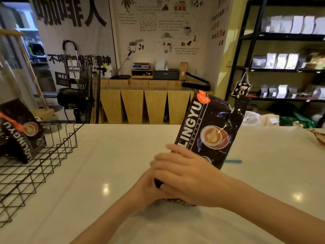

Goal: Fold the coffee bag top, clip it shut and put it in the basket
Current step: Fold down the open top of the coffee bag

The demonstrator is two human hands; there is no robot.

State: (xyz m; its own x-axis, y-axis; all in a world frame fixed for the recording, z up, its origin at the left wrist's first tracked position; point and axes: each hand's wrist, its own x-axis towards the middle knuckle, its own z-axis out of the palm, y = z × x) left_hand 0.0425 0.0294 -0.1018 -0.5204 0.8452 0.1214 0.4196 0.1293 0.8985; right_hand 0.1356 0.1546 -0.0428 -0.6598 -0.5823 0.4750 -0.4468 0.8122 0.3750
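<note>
On the pale glossy counter (pixel 109 155), a dark brown foil coffee bag (pixel 211 131) stood tilted, its long axis running from its base at the person's hands up and to the right. White capitals along its left side read "LINGYU", with "COFFEE" in smaller letters beside it, next to a picture of a latte cup; an orange patch marked the upper end, where a loose flap stuck out to the right. The left hand (pixel 149 189) gripped the bag's lower left edge, and the right hand (pixel 188 175) lay over the lower front with fingers spread, both pressed onto the bag. A thin light blue strip (pixel 233 161) lay on the counter just right of the bag; what it was could not be told. At the left edge sat a black wire basket (pixel 35 166), holding 1 matching dark bag (pixel 22 131) closed with an orange clip (pixel 12 120), its lettering "LINGYU" turned upside down. Open counter lay between the basket and the hands. Behind, large black Chinese characters covered a wall banner (pixel 70 16).
</note>
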